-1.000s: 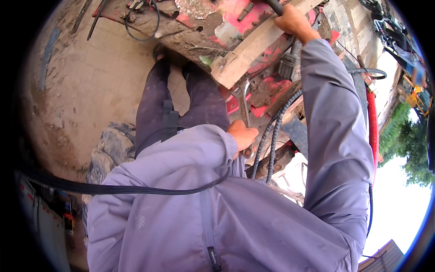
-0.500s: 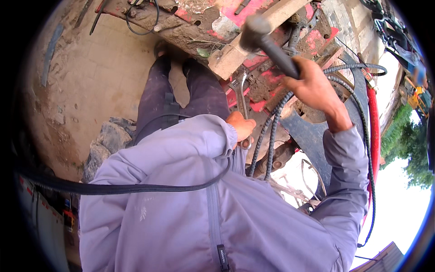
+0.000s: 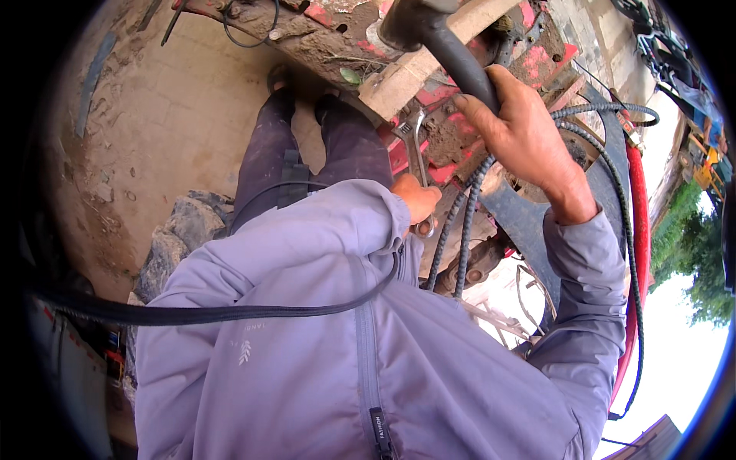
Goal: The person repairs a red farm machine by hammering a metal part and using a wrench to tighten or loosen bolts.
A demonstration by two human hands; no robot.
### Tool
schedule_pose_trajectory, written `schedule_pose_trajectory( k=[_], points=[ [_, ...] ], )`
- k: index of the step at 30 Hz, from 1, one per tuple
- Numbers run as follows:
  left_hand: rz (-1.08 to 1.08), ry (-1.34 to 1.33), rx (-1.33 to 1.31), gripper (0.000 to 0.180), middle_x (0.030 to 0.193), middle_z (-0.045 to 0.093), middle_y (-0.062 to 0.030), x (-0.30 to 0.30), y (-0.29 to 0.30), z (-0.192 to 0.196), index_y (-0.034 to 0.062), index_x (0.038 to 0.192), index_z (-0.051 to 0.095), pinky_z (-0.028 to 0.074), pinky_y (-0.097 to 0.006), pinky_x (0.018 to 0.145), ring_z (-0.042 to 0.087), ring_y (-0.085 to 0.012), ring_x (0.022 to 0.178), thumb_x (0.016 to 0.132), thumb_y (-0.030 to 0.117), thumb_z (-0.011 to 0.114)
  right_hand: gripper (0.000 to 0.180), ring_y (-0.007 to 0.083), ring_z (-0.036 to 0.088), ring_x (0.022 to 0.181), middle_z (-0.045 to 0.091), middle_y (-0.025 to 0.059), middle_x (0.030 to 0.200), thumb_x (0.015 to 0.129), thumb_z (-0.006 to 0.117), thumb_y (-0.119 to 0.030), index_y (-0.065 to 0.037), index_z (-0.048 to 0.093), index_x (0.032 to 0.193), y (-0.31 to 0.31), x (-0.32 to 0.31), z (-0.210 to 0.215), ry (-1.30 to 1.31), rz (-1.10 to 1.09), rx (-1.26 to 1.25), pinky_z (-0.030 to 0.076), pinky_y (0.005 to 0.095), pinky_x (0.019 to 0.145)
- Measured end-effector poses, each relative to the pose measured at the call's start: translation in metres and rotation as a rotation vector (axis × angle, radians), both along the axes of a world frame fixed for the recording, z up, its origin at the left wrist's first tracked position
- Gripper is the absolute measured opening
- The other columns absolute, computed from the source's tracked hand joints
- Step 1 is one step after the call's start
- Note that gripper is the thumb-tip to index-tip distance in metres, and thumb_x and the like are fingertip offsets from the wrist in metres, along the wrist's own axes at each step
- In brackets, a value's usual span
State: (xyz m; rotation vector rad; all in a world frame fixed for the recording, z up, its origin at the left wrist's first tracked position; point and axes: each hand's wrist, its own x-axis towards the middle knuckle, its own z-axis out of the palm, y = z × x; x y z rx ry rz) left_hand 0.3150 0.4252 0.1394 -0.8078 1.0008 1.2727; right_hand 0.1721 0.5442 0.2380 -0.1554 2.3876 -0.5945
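Observation:
In my right hand (image 3: 525, 134) is a dark-handled hammer (image 3: 460, 65), its fingers wrapped round the handle. The hammer's head is raised over a wooden beam (image 3: 414, 75) at the top of the view. My left hand (image 3: 416, 199) grips a metal wrench (image 3: 415, 153) lower down, close to my jacket. One end of the wrench reaches up to a muddy red metal frame (image 3: 441, 165); its other end pokes out below my fist. Whether the wrench sits on a nut there, I cannot tell.
Black ribbed hoses (image 3: 469, 222) loop beside my right forearm, near a dark metal plate (image 3: 529, 230) and a thick red hose (image 3: 635, 222). A black strap (image 3: 253, 316) crosses my jacket. Rocks (image 3: 180, 230) lie on the dirt floor (image 3: 176, 115) to the left.
The hammer and my right hand have shifted slightly, with the hammer's head now higher and a little to the left. My left hand stays on the wrench.

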Motion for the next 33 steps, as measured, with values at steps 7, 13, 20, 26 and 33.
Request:
schedule_pose_trajectory(
  k=[7, 13, 20, 26, 33],
  points=[
    [-0.010, 0.006, -0.022, 0.022, 0.062, 0.051, -0.0149, 0.000, -0.002, 0.004, -0.0114, 0.077, 0.048, 0.034, -0.036, 0.030, 0.055, -0.0227, 0.046, 0.082, 0.009, 0.055, 0.031, 0.0416, 0.059, 0.078, 0.059, 0.0257, 0.077, 0.083, 0.060, -0.023, 0.003, 0.048, 0.093, 0.035, 0.043, -0.050, -0.270, 0.231, 0.131, 0.045, 0.0464, 0.069],
    [0.125, -0.025, -0.017, 0.021, 0.061, 0.051, -0.0136, -0.006, -0.009, 0.006, -0.0084, 0.073, 0.049, 0.035, -0.033, 0.033, 0.052, -0.0219, 0.044, 0.082, 0.009, 0.056, 0.027, 0.0426, 0.058, 0.076, 0.058, 0.0247, 0.074, 0.082, 0.061, -0.022, 0.002, 0.050, 0.086, 0.018, 0.019, -0.031, -0.157, 0.306, 0.157, 0.045, 0.0470, 0.067],
    [0.119, -0.026, -0.008, 0.021, 0.060, 0.050, -0.0129, -0.008, -0.010, 0.006, -0.0060, 0.067, 0.048, 0.033, -0.033, 0.031, 0.053, -0.0215, 0.044, 0.081, 0.008, 0.055, 0.027, 0.0463, 0.059, 0.071, 0.058, 0.0294, 0.068, 0.081, 0.061, -0.016, 0.008, 0.049, 0.086, -0.011, 0.016, 0.022, -0.059, 0.037, 0.066, 0.046, 0.0510, 0.064],
    [0.082, -0.087, 0.012, 0.017, 0.060, 0.048, -0.0119, 0.004, -0.010, 0.017, -0.0063, 0.075, 0.048, 0.032, -0.033, 0.031, 0.051, -0.0216, 0.043, 0.081, 0.008, 0.055, 0.029, 0.0456, 0.058, 0.071, 0.057, 0.0278, 0.070, 0.078, 0.063, -0.021, 0.004, 0.049, 0.084, 0.044, 0.078, -0.070, -0.202, 0.190, 0.162, 0.046, 0.0492, 0.065],
    [0.114, -0.031, 0.018, 0.017, 0.059, 0.048, -0.0129, -0.005, -0.012, 0.005, -0.0050, 0.072, 0.046, 0.031, -0.033, 0.030, 0.050, -0.0207, 0.043, 0.081, 0.007, 0.055, 0.027, 0.0466, 0.059, 0.070, 0.058, 0.0298, 0.069, 0.081, 0.060, -0.017, 0.007, 0.047, 0.084, 0.006, 0.017, -0.004, -0.021, 0.138, 0.145, 0.047, 0.0511, 0.061]
  ],
)
